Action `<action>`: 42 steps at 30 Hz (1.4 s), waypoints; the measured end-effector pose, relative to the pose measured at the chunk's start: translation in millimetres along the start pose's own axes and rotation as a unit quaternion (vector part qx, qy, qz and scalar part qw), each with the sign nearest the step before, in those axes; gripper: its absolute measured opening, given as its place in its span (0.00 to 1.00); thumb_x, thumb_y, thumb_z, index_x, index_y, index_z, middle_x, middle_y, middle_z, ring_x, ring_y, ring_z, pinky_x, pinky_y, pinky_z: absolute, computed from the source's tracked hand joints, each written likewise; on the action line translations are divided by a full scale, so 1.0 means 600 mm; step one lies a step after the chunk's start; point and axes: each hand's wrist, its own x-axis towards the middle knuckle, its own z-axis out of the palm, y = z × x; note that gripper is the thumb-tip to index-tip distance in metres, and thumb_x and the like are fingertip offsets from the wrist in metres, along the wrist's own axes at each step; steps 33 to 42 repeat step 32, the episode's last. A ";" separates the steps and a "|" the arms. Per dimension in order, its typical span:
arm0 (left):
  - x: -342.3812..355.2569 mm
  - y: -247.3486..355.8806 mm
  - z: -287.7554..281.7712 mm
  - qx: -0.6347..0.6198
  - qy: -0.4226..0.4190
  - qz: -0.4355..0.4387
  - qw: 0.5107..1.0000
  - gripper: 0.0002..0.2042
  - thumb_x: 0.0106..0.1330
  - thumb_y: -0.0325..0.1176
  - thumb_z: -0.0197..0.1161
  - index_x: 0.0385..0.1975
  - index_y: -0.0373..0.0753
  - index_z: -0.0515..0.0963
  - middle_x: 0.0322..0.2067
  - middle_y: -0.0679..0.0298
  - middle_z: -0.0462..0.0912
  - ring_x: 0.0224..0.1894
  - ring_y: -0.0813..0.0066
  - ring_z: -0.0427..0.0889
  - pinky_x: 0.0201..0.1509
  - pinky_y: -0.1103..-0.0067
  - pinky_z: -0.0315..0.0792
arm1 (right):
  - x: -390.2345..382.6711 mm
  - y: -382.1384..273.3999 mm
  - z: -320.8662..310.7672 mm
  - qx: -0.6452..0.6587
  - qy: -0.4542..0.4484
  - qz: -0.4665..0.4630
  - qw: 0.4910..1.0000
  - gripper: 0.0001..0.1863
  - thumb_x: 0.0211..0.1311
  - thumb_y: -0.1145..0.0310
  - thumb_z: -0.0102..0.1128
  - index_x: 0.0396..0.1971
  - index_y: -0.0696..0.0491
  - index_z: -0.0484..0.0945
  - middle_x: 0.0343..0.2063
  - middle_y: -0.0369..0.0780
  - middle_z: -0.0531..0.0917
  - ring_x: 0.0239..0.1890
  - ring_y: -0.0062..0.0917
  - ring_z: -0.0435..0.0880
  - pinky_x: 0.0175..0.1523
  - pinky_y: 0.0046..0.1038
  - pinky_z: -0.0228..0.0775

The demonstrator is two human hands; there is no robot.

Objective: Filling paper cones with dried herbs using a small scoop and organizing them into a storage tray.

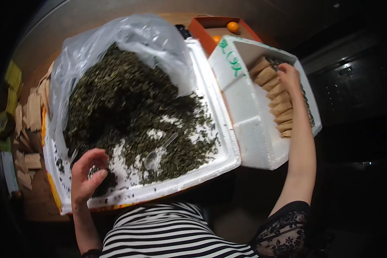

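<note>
My left hand (88, 175) hovers over the near left corner of a white foam tray (232, 157), its fingers curved and the thumb apart, with nothing visible between them. Dark dried leaves (116, 81) are heaped on this tray, partly inside a clear plastic bag (159, 43). A clear plastic spoon (152, 159) lies among the loose leaves. To the right, my right hand (290, 78) reaches into a white foam box (245, 107). Its fingers are closed at the far end of a row of small brown paper packets (281, 107), seemingly pinching one; the fingertips are partly hidden.
Brown paper packets (33, 112) lie in a loose pile left of the tray, beside yellow-green packages (13, 79). Behind the foam box stands an orange-red box (202, 34) with an orange fruit (233, 27) in it. Tray and box stand side by side.
</note>
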 end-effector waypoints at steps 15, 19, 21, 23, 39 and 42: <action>-0.093 0.002 -0.047 0.039 0.115 0.107 0.987 0.16 0.60 0.21 0.64 0.49 0.33 0.78 0.45 0.62 0.81 0.43 0.77 0.80 0.52 0.78 0.74 | -0.224 -0.568 -0.060 0.304 -0.208 -0.209 0.906 0.17 0.55 0.85 0.62 0.45 0.58 0.78 0.50 0.48 0.79 0.52 0.46 0.80 0.53 0.37 0.73; -0.156 -0.025 -0.110 -0.046 0.317 0.110 0.941 0.11 0.64 0.24 0.64 0.46 0.34 0.79 0.40 0.68 0.83 0.42 0.83 0.80 0.49 0.82 0.75 | -0.269 -0.548 0.002 0.309 -0.148 -0.193 0.919 0.14 0.54 0.89 0.57 0.40 0.59 0.79 0.50 0.48 0.79 0.52 0.44 0.79 0.55 0.37 0.73; -0.179 -0.045 -0.166 -0.104 0.432 0.102 0.890 0.10 0.64 0.24 0.64 0.44 0.33 0.79 0.37 0.69 0.82 0.39 0.86 0.79 0.47 0.85 0.74 | -0.279 -0.540 0.003 0.352 -0.177 -0.122 0.911 0.11 0.57 0.87 0.59 0.40 0.60 0.79 0.49 0.47 0.80 0.50 0.40 0.81 0.49 0.32 0.75; -0.197 -0.087 -0.242 -0.053 0.516 0.073 0.852 0.11 0.63 0.25 0.64 0.45 0.33 0.79 0.36 0.70 0.81 0.36 0.86 0.78 0.43 0.86 0.74 | -0.280 -0.540 0.003 0.351 -0.163 -0.132 0.913 0.09 0.61 0.85 0.59 0.40 0.61 0.79 0.47 0.46 0.81 0.48 0.37 0.81 0.49 0.30 0.75; -0.126 -0.233 -0.446 0.234 0.645 -0.161 0.710 0.41 0.58 0.40 0.72 0.69 0.34 0.60 0.37 0.57 0.81 0.39 0.69 0.81 0.46 0.73 0.75 | -0.278 -0.561 0.003 0.330 -0.161 -0.113 0.923 0.09 0.65 0.81 0.59 0.44 0.63 0.80 0.47 0.47 0.81 0.49 0.38 0.81 0.55 0.30 0.72; -0.126 -0.233 -0.446 0.234 0.645 -0.161 0.710 0.41 0.58 0.40 0.72 0.69 0.34 0.60 0.37 0.57 0.81 0.39 0.69 0.81 0.46 0.73 0.75 | -0.278 -0.561 0.003 0.330 -0.161 -0.113 0.923 0.09 0.65 0.81 0.59 0.44 0.63 0.80 0.47 0.47 0.81 0.49 0.38 0.81 0.55 0.30 0.72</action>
